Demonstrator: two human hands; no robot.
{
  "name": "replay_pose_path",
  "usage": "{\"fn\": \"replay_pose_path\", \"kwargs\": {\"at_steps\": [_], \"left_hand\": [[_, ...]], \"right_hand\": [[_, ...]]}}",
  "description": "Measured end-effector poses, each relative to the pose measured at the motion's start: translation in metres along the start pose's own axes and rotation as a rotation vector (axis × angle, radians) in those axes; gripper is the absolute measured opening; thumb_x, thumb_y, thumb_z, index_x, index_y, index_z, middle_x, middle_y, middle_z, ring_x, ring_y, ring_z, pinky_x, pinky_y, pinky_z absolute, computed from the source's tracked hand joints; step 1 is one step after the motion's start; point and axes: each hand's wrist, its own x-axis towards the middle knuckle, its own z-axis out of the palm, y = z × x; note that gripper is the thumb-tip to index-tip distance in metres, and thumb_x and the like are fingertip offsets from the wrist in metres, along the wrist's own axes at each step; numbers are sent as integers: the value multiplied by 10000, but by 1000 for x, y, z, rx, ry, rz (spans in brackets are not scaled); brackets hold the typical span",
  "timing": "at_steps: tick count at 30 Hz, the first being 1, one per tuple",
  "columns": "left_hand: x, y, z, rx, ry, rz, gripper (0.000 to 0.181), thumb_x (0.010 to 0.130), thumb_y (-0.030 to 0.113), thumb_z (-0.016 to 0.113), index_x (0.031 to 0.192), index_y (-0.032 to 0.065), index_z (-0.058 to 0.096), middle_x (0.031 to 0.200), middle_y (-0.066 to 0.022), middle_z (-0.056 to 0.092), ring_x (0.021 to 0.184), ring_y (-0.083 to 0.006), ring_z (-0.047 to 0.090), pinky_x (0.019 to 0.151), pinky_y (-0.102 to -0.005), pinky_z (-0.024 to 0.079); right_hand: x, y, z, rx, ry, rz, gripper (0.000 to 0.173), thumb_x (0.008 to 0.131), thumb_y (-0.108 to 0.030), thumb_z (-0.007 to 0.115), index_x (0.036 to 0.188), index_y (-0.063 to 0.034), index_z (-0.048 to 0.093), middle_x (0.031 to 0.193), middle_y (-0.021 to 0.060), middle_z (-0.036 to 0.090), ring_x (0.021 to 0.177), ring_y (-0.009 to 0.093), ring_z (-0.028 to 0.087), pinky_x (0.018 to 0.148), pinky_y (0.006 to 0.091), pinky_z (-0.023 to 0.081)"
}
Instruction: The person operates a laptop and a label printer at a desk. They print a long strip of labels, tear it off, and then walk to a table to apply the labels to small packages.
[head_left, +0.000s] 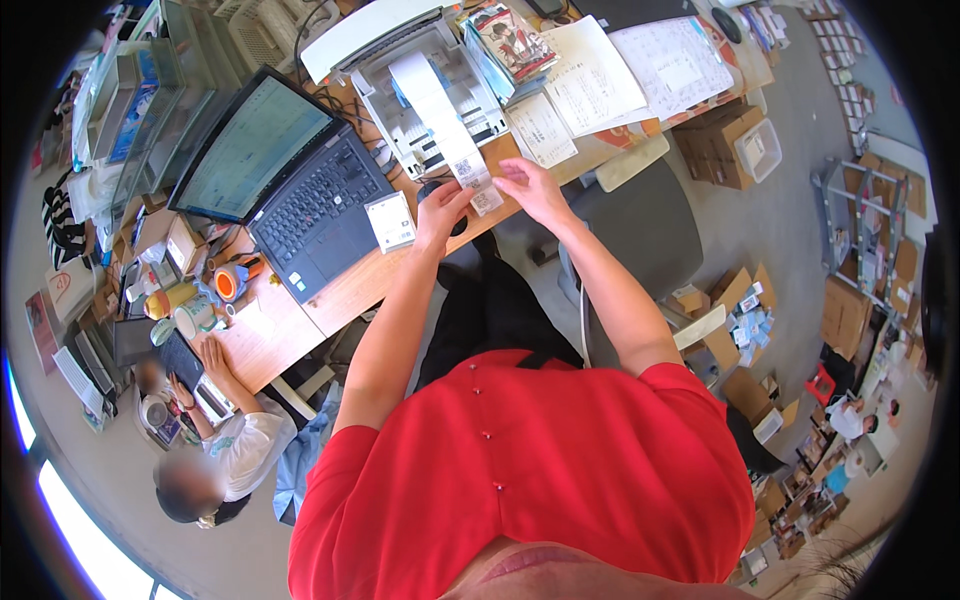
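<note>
A strip of white printed labels (455, 142) runs out of the opened label printer (397, 97) to the desk's front edge. My left hand (444, 212) has its fingertips at the left side of the strip's end, over a black mouse (457, 223). At the strip's right side is my right hand (531, 189), its thumb and fingers apart; whether it touches the paper is unclear. Square printed codes show on the labels between the hands. A small white packet (391, 222) with printing lies left of my left hand.
An open laptop (322, 202) stands left of the printer. Handwritten sheets (592, 75) and a stack of picture-covered packets (514, 45) lie to the right. A tape dispenser (229, 283) is farther left, near a co-worker (244, 450). An office chair (637, 225) stands right of my legs.
</note>
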Motion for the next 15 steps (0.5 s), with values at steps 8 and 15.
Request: {"fn": "replay_pose_path", "kwargs": {"at_steps": [8, 15], "left_hand": [[-19, 26, -25, 131, 147, 155, 355, 891, 213, 631, 1169, -5, 596, 1094, -90, 643, 999, -119, 604, 811, -242, 486], [-24, 147, -40, 82, 621, 912, 547, 918, 339, 599, 1294, -44, 491, 1263, -158, 552, 1158, -193, 514, 968, -293, 403]], "right_hand": [[24, -38, -6, -38, 159, -202, 210, 863, -159, 650, 1018, -17, 637, 952, 132, 682, 841, 215, 666, 743, 305, 526], [62, -168, -45, 62, 352, -449, 300, 922, -208, 590, 1164, -29, 588, 1063, 127, 664, 913, 195, 646, 748, 299, 520]]}}
